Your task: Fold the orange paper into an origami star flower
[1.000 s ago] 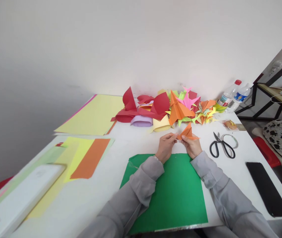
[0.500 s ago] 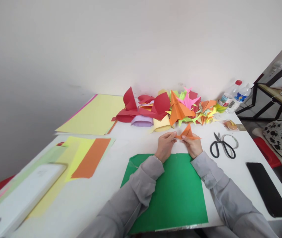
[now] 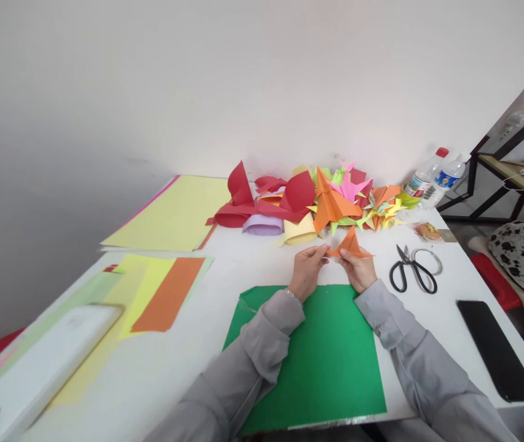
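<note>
An orange folded paper figure (image 3: 352, 243) is held up between both hands, just past the far edge of a green sheet (image 3: 321, 356). My left hand (image 3: 308, 269) pinches its narrow left end between thumb and fingers. On the other side, my right hand (image 3: 356, 269) grips the body, with the thumb in front and a pointed tip sticking out to the right. A pile of folded paper pieces lies right behind it, with a large orange paper plane (image 3: 333, 205) and a pink paper star shape (image 3: 350, 185) on top.
Black-handled scissors (image 3: 413, 270) and a black phone (image 3: 496, 350) lie at the right. Two plastic bottles (image 3: 443, 181) stand at the back right. Red curled paper (image 3: 238, 212), a yellow sheet stack (image 3: 169, 215), an orange strip (image 3: 169, 294) and a white device (image 3: 45, 368) are to the left.
The hands stay in almost the same place. The orange paper figure has tilted slightly in the right hand, and the view has shifted a little.
</note>
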{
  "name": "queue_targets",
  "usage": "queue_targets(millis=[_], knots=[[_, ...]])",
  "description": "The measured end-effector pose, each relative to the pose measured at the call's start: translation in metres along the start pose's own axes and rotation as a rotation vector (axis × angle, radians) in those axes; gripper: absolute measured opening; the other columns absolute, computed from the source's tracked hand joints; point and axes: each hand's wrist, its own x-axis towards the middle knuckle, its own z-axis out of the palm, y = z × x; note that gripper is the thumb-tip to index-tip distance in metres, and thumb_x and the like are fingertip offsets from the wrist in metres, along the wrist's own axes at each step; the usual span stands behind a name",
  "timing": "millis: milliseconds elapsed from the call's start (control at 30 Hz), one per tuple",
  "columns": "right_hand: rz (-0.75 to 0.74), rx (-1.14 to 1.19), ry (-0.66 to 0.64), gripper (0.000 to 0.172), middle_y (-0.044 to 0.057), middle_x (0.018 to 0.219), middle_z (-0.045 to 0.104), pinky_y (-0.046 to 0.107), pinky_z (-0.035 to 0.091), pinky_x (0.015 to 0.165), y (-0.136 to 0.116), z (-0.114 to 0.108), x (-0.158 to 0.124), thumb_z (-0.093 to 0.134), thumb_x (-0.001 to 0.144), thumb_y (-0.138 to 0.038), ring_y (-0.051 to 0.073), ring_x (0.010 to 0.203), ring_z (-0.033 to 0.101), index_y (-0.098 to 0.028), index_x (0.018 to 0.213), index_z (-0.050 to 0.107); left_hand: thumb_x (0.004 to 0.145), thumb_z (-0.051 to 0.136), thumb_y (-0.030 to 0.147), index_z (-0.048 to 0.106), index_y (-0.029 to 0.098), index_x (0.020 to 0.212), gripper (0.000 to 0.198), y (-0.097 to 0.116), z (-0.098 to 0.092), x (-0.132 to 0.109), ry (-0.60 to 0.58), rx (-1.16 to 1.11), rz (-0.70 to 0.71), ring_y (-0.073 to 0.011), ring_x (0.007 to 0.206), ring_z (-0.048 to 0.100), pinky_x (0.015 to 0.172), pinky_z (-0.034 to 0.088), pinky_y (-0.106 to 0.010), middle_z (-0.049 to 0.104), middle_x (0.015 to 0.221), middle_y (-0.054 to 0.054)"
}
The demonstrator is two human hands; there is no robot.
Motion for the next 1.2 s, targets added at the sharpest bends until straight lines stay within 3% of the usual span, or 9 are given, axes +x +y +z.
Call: queue_targets(millis=[200,467,767,1200], knots=[[0.015,0.037,-0.012,0.029,0.0,0.073,0.069,0.021,0.051,0.054,-0.0016,0.0005,-0.0009,0.083,0.052,-0.018,0.012,0.065,0.062,-0.016,0.077,0.069,0.059,0.078,0.031,0.07,0.014,0.063,0.02,-0.0012,-0.0027,0.0005,-0.025,0.047,0.006,-0.0089,0.057,0.051,0.059,0.041,-0.024,0.061,0.059,-0.001],[0.016,0.066,0.001,0.03,0.0,0.074,0.07,0.022,0.053,0.056,-0.0004,-0.0014,0.0015,0.083,0.054,-0.017,0.013,0.068,0.064,-0.016,0.079,0.068,0.063,0.076,0.033,0.073,0.015,0.07,0.02,-0.0002,-0.0017,-0.0008,-0.071,-0.002,0.006,-0.0113,0.071,0.055,0.063,0.042,-0.024,0.062,0.074,-0.004],[0.011,0.067,0.002,0.028,0.0,0.073,0.069,0.023,0.054,0.057,0.0009,-0.0027,0.0026,0.082,0.055,-0.018,0.013,0.066,0.064,-0.016,0.078,0.066,0.063,0.075,0.035,0.073,0.015,0.074,0.023,0.0001,0.0003,-0.0022,-0.076,-0.022,0.007,-0.0119,0.072,0.056,0.061,0.041,-0.023,0.062,0.078,-0.005],[0.024,0.064,0.002,0.029,0.0,0.073,0.068,0.02,0.053,0.054,-0.002,-0.0005,0.0009,0.082,0.054,-0.018,0.013,0.066,0.063,-0.016,0.078,0.066,0.061,0.076,0.035,0.072,0.014,0.073,0.025,0.0026,-0.0005,-0.001,0.012,-0.029,-0.012,-0.0107,0.065,0.054,0.06,0.041,-0.024,0.061,0.064,-0.003]])
